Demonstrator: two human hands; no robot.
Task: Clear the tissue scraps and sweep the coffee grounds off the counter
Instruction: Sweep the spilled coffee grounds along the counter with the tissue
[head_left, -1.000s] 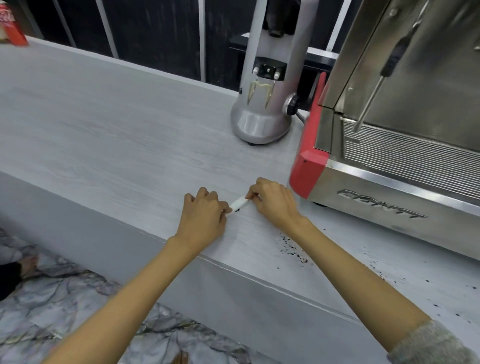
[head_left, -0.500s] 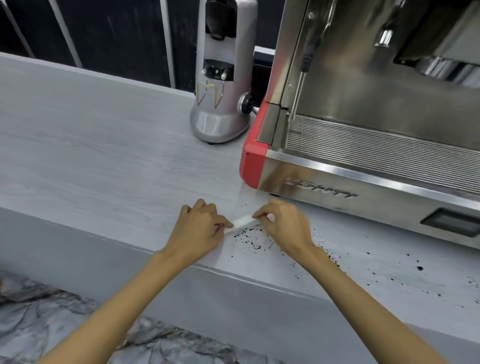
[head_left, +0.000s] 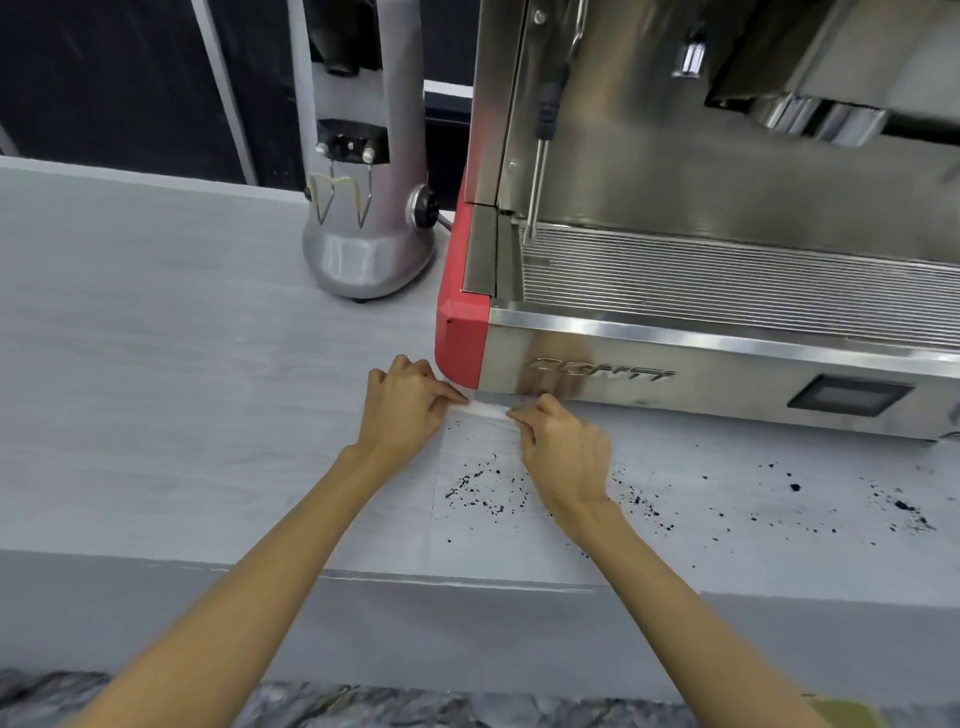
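Note:
A folded white tissue (head_left: 487, 409) is stretched flat on the grey counter (head_left: 156, 374), just in front of the espresso machine's red corner. My left hand (head_left: 402, 402) pinches its left end and my right hand (head_left: 563, 447) pinches its right end. Dark coffee grounds (head_left: 483, 488) lie scattered on the counter below the tissue, between my wrists. More coffee grounds (head_left: 904, 506) speckle the counter further right.
A steel espresso machine (head_left: 727, 322) with a red corner stands right behind my hands. A silver coffee grinder (head_left: 358, 223) stands to its left. The counter's front edge (head_left: 415, 577) runs below my forearms, with a marbled floor beneath.
Both hands have slid the tissue away from me, up to the foot of the espresso machine. The grounds that were at the tissue now lie below it. The view has shifted right.

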